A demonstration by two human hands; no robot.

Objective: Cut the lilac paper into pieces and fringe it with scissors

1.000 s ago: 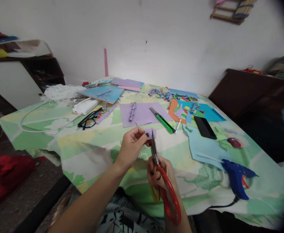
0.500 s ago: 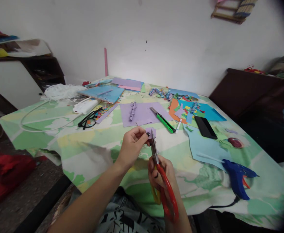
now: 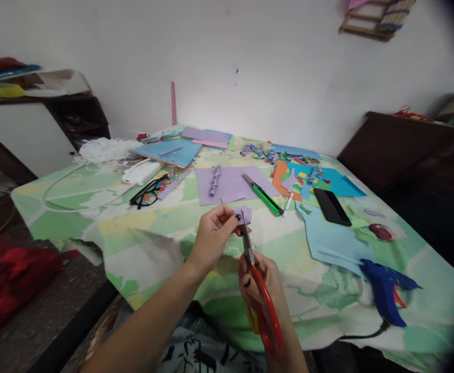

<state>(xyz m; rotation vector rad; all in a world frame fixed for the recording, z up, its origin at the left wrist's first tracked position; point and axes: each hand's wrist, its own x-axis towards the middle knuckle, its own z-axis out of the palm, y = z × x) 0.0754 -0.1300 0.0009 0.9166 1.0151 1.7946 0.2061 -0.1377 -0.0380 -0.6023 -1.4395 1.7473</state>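
Observation:
Between the thumb and fingers of my left hand [image 3: 216, 230] is a small piece of purple paper [image 3: 244, 214]. My right hand [image 3: 261, 280] grips scissors [image 3: 267, 305] with red and yellow handles, their blades pointing away from me and lying at the paper, near my left fingertips. Just beyond my hands, a purple sheet [image 3: 232, 178] lies flat with a rolled purple paper strip [image 3: 215, 181] on it. A green utility knife [image 3: 263, 195] rests across the sheet's right side, its tip pointing away.
On the right lie a blue glue gun [image 3: 385, 287], a black phone [image 3: 332, 206], a light blue sheet [image 3: 330, 238] and coloured scraps [image 3: 289, 181]. Black glasses [image 3: 148, 191], a white power strip [image 3: 143, 172] and white string [image 3: 104, 150] are on the left.
The view has shifted slightly, so the table things sit a little lower and further right. Both hands keep their hold; the purple paper piece appears slightly turned at the blades.

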